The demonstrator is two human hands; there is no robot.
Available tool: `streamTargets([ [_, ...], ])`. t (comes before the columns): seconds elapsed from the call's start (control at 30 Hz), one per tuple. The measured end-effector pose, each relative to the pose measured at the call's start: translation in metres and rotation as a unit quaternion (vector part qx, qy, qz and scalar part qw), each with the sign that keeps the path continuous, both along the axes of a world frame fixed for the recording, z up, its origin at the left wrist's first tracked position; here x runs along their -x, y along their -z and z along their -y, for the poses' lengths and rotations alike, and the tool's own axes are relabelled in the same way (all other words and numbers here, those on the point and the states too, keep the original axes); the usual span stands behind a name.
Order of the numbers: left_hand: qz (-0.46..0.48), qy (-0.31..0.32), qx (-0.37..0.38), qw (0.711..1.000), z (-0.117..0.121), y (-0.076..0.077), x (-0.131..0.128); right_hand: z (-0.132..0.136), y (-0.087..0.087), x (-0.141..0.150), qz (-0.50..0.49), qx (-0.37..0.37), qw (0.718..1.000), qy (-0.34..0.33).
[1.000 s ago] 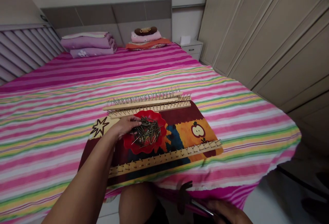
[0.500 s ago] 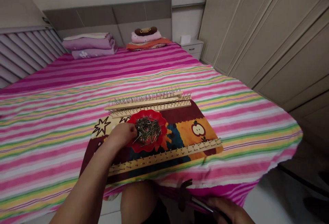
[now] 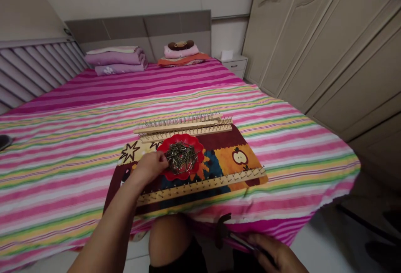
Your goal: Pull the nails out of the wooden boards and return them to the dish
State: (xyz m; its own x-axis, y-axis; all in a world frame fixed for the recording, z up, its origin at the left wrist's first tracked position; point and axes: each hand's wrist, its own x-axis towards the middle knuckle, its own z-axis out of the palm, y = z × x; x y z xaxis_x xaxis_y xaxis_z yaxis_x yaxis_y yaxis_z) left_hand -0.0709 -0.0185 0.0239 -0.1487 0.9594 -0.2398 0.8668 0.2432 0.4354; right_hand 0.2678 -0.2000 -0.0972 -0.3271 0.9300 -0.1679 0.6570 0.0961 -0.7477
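My left hand [image 3: 152, 165] is at the left rim of a red scalloped bowl [image 3: 161, 145], its fingers drawn together at the edge of the pile of nails [image 3: 183, 156]. What they pinch, if anything, is hidden. Low on the right, my right hand [image 3: 271, 250] is wrapped around the handle of a claw hammer [image 3: 223, 231], held below the bed's edge. In front of the bowl lies a wooden strip [image 3: 200, 186] studded with nails. Behind it, more nail-studded wooden strips [image 3: 184, 126] lie close together.
A patterned mat [image 3: 216, 139] lies under the bowl on the striped bed cover [image 3: 294, 147]. Folded purple bedding [image 3: 117, 59] and a pink and orange stack [image 3: 183, 56] are by the headboard [image 3: 175, 24]. A wardrobe [image 3: 291, 43] stands right. My knee [image 3: 167, 239] is against the bed.
The view has shifted slightly. My left hand stays at the bowl's left rim, its fingers in the edge of the nails. My right hand still holds the hammer low.
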Motion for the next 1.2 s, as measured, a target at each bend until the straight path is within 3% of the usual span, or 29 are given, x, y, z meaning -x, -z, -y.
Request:
streamTargets([
  [0.1, 0.129, -0.076, -0.07, 0.986, 0.03, -0.012, 0.031, 0.002, 0.008, -0.002, 0.011, -0.01, 1.0, 0.002],
  [0.23, 0.243, -0.197, -0.178, 0.933, 0.087, -0.014, 0.069, 0.005, 0.018, -0.003, 0.028, -0.017, 0.999, 0.004],
  [0.33, 0.291, -0.275, -0.222, 0.889, 0.127, 0.007, 0.085, 0.007, 0.021, -0.001, 0.033, -0.02, 0.999, -0.004],
  [0.43, 0.326, -0.324, -0.232, 0.857, 0.149, 0.037, 0.088, 0.008, 0.021, 0.002, 0.042, -0.026, 0.999, -0.01],
  [0.53, 0.336, -0.343, -0.227, 0.847, 0.153, 0.06, 0.085, 0.009, 0.019, 0.007, 0.058, -0.035, 0.998, -0.009],
  [0.63, 0.325, -0.347, -0.218, 0.852, 0.15, 0.07, 0.083, 0.011, 0.017, 0.011, 0.069, -0.05, 0.996, -0.012],
  [1.03, 0.255, -0.301, -0.205, 0.896, 0.151, 0.087, 0.086, 0.014, 0.014, 0.016, 0.078, -0.042, 0.996, -0.009],
  [1.2, 0.224, -0.266, -0.242, 0.906, 0.153, 0.093, 0.082, 0.017, -0.012, 0.04, 0.023, -0.054, 0.998, -0.027],
])
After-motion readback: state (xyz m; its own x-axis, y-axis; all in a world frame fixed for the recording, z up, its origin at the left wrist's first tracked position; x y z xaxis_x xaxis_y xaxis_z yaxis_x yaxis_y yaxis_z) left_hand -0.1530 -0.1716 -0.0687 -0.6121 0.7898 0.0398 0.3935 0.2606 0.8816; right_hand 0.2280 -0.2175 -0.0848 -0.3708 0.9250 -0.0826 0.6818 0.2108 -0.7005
